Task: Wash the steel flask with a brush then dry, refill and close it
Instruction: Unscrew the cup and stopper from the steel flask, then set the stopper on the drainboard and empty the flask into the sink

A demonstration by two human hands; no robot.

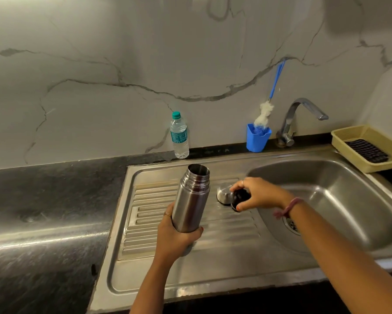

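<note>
My left hand grips the lower part of the steel flask, which is upright, slightly tilted and open at the top, above the sink's ribbed drainboard. My right hand holds the flask's black stopper just over the drainboard, next to the steel cup lid lying upside down there. A bottle brush with a blue handle and white bristles stands in a blue holder at the wall. A plastic water bottle with a green cap stands on the counter behind the flask.
The steel sink basin with its drain lies to the right, under a chrome tap. A yellow tray holding a dark cloth sits at the far right. Dark stone counter stretches to the left.
</note>
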